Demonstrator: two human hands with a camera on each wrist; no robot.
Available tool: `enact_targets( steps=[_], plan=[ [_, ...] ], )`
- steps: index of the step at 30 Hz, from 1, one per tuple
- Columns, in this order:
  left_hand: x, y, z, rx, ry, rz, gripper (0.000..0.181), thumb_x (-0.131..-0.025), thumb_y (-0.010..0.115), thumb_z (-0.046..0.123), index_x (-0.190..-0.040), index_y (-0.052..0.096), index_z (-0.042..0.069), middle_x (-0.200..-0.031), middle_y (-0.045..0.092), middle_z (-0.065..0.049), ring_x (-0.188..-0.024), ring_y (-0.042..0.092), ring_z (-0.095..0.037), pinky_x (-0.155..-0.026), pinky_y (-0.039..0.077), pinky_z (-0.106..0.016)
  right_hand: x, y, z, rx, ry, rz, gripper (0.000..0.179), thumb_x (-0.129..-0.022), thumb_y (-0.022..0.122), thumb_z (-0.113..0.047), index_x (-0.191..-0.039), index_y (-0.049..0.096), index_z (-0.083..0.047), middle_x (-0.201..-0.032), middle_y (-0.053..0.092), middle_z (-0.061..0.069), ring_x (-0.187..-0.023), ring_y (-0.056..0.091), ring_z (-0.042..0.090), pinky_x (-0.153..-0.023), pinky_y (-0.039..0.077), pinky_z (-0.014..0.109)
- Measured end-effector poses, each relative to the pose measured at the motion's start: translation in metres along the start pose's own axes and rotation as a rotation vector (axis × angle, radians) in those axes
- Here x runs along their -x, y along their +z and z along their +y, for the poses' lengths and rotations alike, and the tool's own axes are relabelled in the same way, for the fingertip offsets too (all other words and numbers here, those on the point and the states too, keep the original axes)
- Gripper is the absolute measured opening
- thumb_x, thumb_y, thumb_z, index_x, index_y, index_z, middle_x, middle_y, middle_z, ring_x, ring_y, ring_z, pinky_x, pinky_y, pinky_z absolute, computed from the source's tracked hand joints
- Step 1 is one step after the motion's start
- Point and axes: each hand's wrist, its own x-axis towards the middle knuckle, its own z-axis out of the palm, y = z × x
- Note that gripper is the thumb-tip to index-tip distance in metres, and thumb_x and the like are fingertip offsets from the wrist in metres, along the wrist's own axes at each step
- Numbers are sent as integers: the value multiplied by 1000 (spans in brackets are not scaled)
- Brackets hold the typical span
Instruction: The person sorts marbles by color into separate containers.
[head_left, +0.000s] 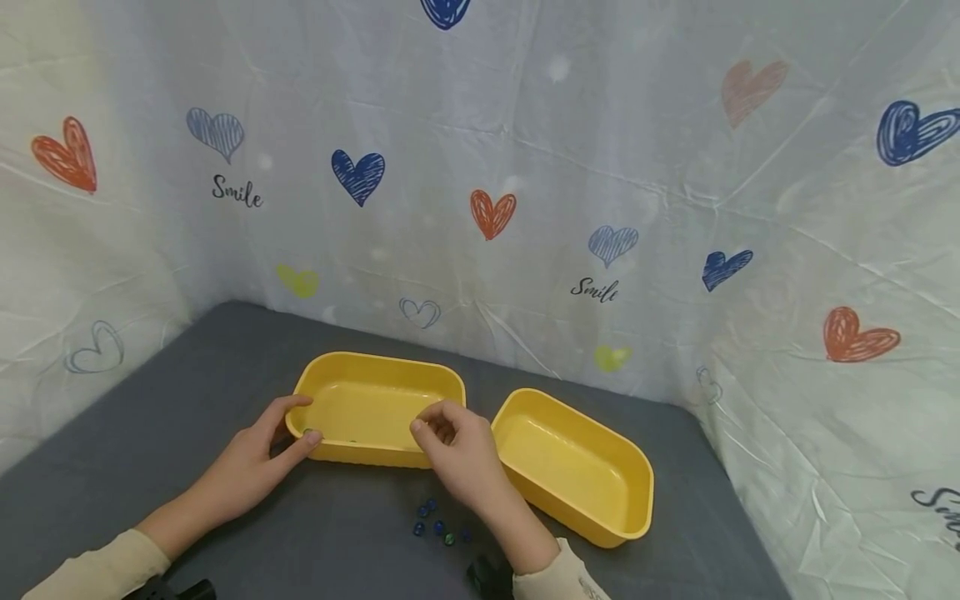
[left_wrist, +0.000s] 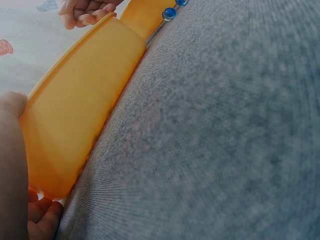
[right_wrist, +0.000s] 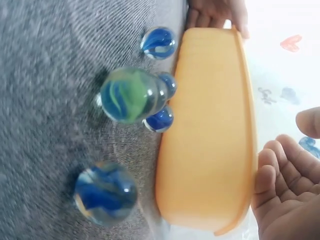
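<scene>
My left hand [head_left: 251, 467] grips the left end of a yellow tray [head_left: 382, 454], its thumb at the rim and its fingers around the corner. Over the right end of that tray hovers my right hand [head_left: 465, 450], palm inward. Its fingers are loosely bent, the thumb stands apart from them in the right wrist view, and no object shows between them. Several glass marbles lie on the cloth below the tray, among them a blue marble [right_wrist: 106, 192] and a green marble [right_wrist: 125, 95]. Tiny green spots show inside the tray near its front wall, too small to identify.
A second yellow tray [head_left: 577, 458] stands angled at the right, close to the first one and beside my right wrist. Grey cloth [head_left: 337, 533] covers the table. Behind hangs a white curtain [head_left: 450, 275] printed with hearts.
</scene>
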Motion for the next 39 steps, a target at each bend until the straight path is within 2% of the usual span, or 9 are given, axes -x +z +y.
enact_targets(
  steps=[4, 13, 21, 27, 31, 39],
  plan=[
    [0, 0, -1, -4, -1, 1, 60, -101, 55, 47, -149, 34, 18, -136, 58, -17, -121, 60, -31, -89, 51, -48, 3, -1, -1, -4, -4, -7, 13, -97, 65, -38, -98, 70, -26, -78, 61, -8, -67, 55, 12, -59, 49, 26],
    [2, 0, -1, -14, -5, 1, 58, -101, 55, 47, -148, 35, 19, -130, 62, -13, -118, 62, -28, -85, 53, -38, 8, -3, -1, -18, -22, -8, 15, -97, 66, -36, -99, 71, -22, -80, 63, -7, -67, 57, 12, -60, 51, 27],
    [1, 1, 0, -3, -8, -3, 58, -101, 55, 47, -148, 34, 19, -132, 61, -14, -120, 61, -29, -87, 51, -46, 17, -7, -6, -29, -27, -38, 18, -97, 67, -35, -102, 71, -19, -81, 63, -8, -68, 57, 11, -60, 52, 27],
    [0, 2, -1, -6, -4, 1, 58, -101, 55, 47, -148, 35, 19, -130, 62, -12, -119, 62, -28, -86, 52, -44, 28, -16, -7, -30, -14, -87, 15, -96, 68, -33, -101, 72, -20, -83, 65, -9, -68, 58, 10, -61, 52, 27],
    [0, 2, 0, -7, -2, 1, 58, -101, 55, 47, -148, 35, 19, -132, 61, -14, -120, 61, -29, -87, 52, -46, 37, -22, -4, -31, 17, -119, 12, -96, 69, -31, -100, 72, -20, -83, 66, -10, -68, 58, 10, -61, 52, 27],
    [0, 1, 0, -14, 0, 8, 59, -101, 55, 47, -148, 35, 19, -134, 60, -16, -120, 60, -30, -89, 50, -50, 55, -32, 0, -64, 147, -231, 17, -95, 69, -32, -100, 73, -16, -84, 70, -8, -68, 62, 12, -60, 53, 28]
  ],
)
